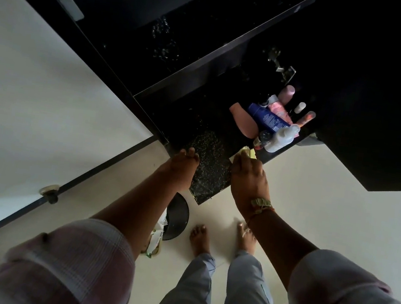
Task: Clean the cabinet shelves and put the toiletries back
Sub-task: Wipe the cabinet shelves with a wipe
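A dark speckled cabinet shelf (209, 158) juts out below me. My right hand (248, 178) presses a yellow cloth (324, 163) flat on the shelf's right part. My left hand (184, 161) rests on the shelf's left front edge, fingers bent over it, holding nothing. At the back right of the shelf stand several toiletries: a blue bottle (267, 116) lying tilted, a pink bottle (244, 119), a white bottle (282, 137), a mauve bottle (287, 93) and small tubes. The cloth is just in front of the white bottle.
An open black cabinet door (382, 100) hangs at the right. A second dark shelf (163, 41) sits above. A white wall panel (35, 90) is at the left. A black bin (177, 219) with a plastic bag and my bare feet (200, 239) are on the pale floor.
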`<state>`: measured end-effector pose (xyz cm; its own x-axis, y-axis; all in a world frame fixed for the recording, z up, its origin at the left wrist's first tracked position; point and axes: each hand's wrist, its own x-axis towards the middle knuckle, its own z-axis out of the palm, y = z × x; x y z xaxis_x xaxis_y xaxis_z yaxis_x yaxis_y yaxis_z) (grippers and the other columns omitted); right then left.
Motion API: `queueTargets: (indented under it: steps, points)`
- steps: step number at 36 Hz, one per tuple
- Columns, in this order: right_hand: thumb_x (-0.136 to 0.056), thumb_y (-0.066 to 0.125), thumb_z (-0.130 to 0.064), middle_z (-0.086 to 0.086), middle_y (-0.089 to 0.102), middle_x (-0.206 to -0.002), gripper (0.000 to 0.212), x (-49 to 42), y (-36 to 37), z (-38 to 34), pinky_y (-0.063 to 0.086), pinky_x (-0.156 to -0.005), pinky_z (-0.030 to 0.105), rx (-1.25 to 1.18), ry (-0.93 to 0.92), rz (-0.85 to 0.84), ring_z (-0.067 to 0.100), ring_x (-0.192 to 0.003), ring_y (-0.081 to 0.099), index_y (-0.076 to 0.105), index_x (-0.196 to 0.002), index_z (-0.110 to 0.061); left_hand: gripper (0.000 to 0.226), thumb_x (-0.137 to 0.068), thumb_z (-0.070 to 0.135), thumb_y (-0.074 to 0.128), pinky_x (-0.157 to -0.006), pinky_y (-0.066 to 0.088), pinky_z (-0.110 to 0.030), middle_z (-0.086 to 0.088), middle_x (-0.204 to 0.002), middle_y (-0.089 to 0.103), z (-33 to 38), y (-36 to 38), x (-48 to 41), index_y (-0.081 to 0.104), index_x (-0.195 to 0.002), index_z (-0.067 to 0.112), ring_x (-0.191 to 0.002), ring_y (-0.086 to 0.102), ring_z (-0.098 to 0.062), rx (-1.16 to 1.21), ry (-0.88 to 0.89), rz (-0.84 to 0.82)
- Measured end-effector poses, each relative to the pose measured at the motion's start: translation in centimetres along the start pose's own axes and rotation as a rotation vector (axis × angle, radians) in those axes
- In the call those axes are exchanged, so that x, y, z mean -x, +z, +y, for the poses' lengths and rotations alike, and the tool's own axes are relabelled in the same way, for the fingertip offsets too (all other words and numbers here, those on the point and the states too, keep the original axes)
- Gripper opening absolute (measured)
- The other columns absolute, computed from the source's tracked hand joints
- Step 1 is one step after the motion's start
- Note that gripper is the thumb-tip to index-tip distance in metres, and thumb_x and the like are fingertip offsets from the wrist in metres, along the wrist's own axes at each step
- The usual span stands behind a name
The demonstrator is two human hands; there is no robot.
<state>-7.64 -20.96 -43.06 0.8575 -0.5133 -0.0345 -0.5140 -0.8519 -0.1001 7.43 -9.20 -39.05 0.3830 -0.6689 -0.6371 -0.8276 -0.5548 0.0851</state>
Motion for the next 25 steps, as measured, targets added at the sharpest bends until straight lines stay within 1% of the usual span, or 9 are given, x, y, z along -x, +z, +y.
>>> queueTargets:
  steps: [4,6,9,12,14,16,18,22,25]
  points:
    - [-0.080,0.067,0.000,0.020,0.063,-0.099,0.032,1.1,-0.6,0.2,0.058,-0.053,0.041,-0.257,0.057,0.074,0.036,-0.073,0.061,0.065,-0.112,0.004,0.070,-0.093,0.006,0.052,-0.114,0.027,-0.040,-0.015,-0.161,0.004,-0.3,0.2,-0.2,0.014,-0.152,0.007,-0.147,0.010,-0.034,0.015,-0.001,-0.010]
    - [-0.086,0.065,-0.007,0.015,0.059,-0.098,0.031,1.6,-1.0,0.2,0.059,-0.058,0.039,-0.399,0.085,0.005,0.031,-0.071,0.061,0.064,-0.117,-0.004,0.070,-0.093,0.007,0.053,-0.113,0.029,-0.041,-0.016,-0.160,0.005,-0.2,0.3,-0.3,0.015,-0.152,0.006,-0.147,0.010,-0.035,0.004,-0.004,-0.012]
    - [-0.097,0.043,-0.025,0.008,0.057,-0.113,0.033,2.7,-0.4,0.3,0.055,-0.081,0.037,-0.414,-0.047,-0.152,0.025,-0.089,0.060,0.060,-0.124,-0.018,0.073,-0.091,0.010,0.057,-0.111,0.032,-0.042,-0.016,-0.160,0.005,0.1,0.4,-0.2,0.015,-0.151,0.006,-0.145,0.013,-0.036,-0.020,-0.012,-0.006]
    - [-0.088,0.058,-0.005,0.014,0.065,-0.111,0.027,3.0,-0.5,0.1,0.057,-0.081,0.042,-0.440,-0.214,-0.181,0.032,-0.094,0.064,0.068,-0.113,-0.008,0.074,-0.091,0.011,0.059,-0.110,0.033,-0.041,-0.016,-0.160,0.006,0.2,0.3,-0.1,0.016,-0.151,0.006,-0.144,0.015,-0.035,-0.027,-0.013,-0.003]
    - [-0.091,0.056,-0.003,0.013,0.066,-0.109,0.026,2.7,-0.9,0.4,0.056,-0.081,0.038,-0.472,-0.151,-0.190,0.030,-0.092,0.064,0.067,-0.114,-0.008,0.075,-0.091,0.012,0.059,-0.109,0.033,-0.041,-0.017,-0.159,0.006,0.2,0.3,-0.2,0.015,-0.151,0.005,-0.144,0.016,-0.036,-0.038,-0.010,0.000]
    - [-0.095,0.047,-0.005,0.009,0.064,-0.109,0.029,2.2,-1.2,1.2,0.051,-0.078,0.028,-0.477,-0.036,-0.091,0.021,-0.087,0.060,0.066,-0.117,-0.012,0.075,-0.092,0.012,0.059,-0.110,0.033,-0.040,-0.018,-0.160,0.005,0.2,0.2,-0.2,0.014,-0.151,0.005,-0.144,0.015,-0.036,-0.049,-0.006,-0.008]
    - [-0.091,0.043,-0.001,0.011,0.063,-0.108,0.035,1.5,-1.6,2.2,0.049,-0.075,0.024,-0.427,0.041,-0.002,0.019,-0.085,0.055,0.065,-0.117,-0.009,0.076,-0.092,0.012,0.058,-0.111,0.032,-0.040,-0.018,-0.160,0.003,0.2,0.1,-0.2,0.012,-0.151,0.004,-0.145,0.014,-0.036,-0.049,-0.006,-0.014]
    - [-0.084,0.055,-0.005,0.017,0.065,-0.105,0.025,0.2,-0.9,4.0,0.054,-0.068,0.035,-0.274,0.054,0.044,0.037,-0.086,0.058,0.069,-0.104,0.003,0.075,-0.092,0.011,0.059,-0.111,0.032,-0.039,-0.018,-0.160,0.004,0.3,0.3,-0.1,0.014,-0.151,0.004,-0.145,0.015,-0.036,-0.038,-0.009,0.007]
    - [-0.085,0.059,-0.010,0.014,0.065,-0.106,0.019,-0.2,-0.2,4.5,0.055,-0.071,0.038,-0.247,0.030,0.038,0.038,-0.092,0.059,0.071,-0.097,0.000,0.074,-0.093,0.010,0.057,-0.112,0.031,-0.039,-0.018,-0.160,0.004,0.3,0.4,-0.1,0.013,-0.152,0.004,-0.145,0.014,-0.036,-0.031,-0.009,0.013]
